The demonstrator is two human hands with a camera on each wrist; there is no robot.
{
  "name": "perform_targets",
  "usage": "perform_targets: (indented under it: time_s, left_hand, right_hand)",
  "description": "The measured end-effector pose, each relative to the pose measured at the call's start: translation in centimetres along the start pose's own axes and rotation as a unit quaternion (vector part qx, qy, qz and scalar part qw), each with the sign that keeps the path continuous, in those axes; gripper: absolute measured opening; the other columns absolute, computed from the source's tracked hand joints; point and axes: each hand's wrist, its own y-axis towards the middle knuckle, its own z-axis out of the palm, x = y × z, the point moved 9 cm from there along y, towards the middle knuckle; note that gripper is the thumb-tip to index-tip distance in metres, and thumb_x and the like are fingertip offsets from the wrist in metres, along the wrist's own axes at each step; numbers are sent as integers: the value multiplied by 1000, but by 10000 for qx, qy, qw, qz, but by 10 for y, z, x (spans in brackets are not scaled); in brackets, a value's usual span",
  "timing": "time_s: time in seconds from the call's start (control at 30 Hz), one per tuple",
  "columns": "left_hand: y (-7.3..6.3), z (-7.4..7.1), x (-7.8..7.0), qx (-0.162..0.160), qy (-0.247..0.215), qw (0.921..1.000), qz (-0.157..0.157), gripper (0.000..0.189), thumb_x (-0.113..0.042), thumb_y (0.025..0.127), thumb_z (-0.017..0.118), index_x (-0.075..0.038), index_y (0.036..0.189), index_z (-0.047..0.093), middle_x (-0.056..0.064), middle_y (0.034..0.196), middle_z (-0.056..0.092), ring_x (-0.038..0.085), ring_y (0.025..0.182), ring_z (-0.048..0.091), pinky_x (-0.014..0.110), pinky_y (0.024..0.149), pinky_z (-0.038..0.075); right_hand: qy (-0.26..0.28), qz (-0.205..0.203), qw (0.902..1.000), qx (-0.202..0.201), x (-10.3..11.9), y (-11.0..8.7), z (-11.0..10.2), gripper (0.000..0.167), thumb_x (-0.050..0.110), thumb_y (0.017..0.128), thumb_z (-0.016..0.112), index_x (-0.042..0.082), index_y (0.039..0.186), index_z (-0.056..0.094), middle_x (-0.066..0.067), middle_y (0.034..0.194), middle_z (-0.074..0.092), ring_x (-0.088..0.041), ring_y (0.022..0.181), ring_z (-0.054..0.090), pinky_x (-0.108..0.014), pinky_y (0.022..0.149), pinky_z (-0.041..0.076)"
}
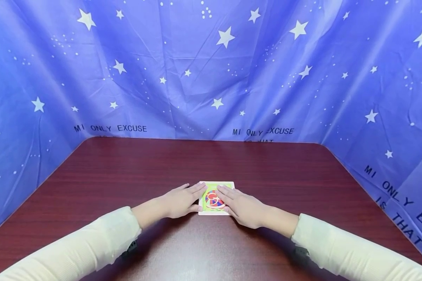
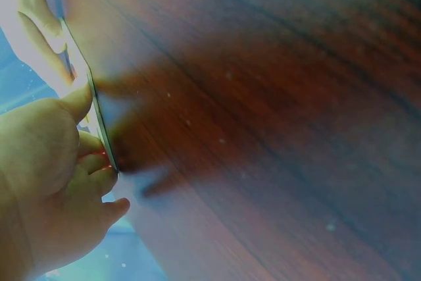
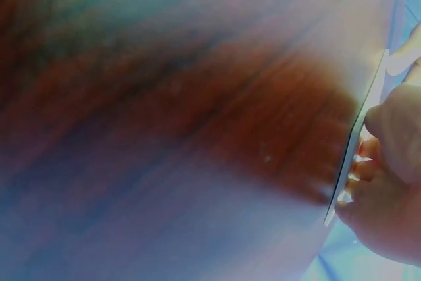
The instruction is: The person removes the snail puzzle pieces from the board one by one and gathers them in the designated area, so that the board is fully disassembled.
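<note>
A small, thin square picture board (image 1: 215, 202), white-edged with a green ground and a red and blue figure, lies flat on the table in the head view. On its left side rest the fingers of my left hand (image 1: 180, 201), fairly straight, thumb at the near corner. My right hand (image 1: 247, 210) lies over the right side, its extended fingers covering part of the picture. Both wrist views show the board edge-on, with the left hand (image 2: 49, 176) touching it in one and the right hand (image 3: 398, 176) in the other.
The dark red wooden table (image 1: 154, 164) extends around the board, with rounded far corners. Behind it and along both sides hangs a blue curtain (image 1: 197, 50) with white stars and printed lettering. Pale sleeves (image 1: 102, 238) cover both forearms.
</note>
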Motion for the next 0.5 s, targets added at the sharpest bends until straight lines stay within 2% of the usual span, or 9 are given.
perform_targets:
  time_s: [0.13, 0.33, 0.43, 0.5]
  left_hand:
    - [2, -2, 1, -32, 27, 10000, -18, 65, -38, 98, 50, -3, 149, 31, 10, 158, 29, 22, 148, 25, 51, 119, 25]
    - [5, -9, 2, -52, -245, 9996, -92, 65, -38, 94, 59, -4, 146, 39, 10, 155, 37, 22, 145, 33, 52, 118, 26]
    - [7, -14, 1, -204, -309, 9993, -58, 62, -36, 90, 64, -4, 141, 46, 11, 149, 46, 23, 140, 41, 49, 116, 30]
    - [9, -18, 1, -420, -313, 9986, 19, 59, -34, 88, 67, -3, 136, 51, 12, 143, 52, 25, 135, 47, 47, 113, 35]
  right_hand:
    - [-22, 60, 10000, -3, -2, 1, -3, 51, 20, 100, 47, 2, 146, 36, -17, 153, 36, -32, 141, 38, -46, 113, 37]
    - [-26, 102, 9999, 96, -3, 0, 1, 52, 20, 100, 48, 3, 147, 35, -16, 155, 34, -32, 141, 38, -46, 112, 38]
    - [-102, 50, 9999, 114, -1, 0, 2, 52, 20, 100, 47, 3, 147, 35, -17, 155, 34, -31, 141, 38, -46, 112, 37]
    - [-171, 15, 9998, 85, 0, 0, 1, 51, 20, 100, 47, 2, 147, 36, -17, 154, 35, -31, 141, 39, -46, 112, 38]
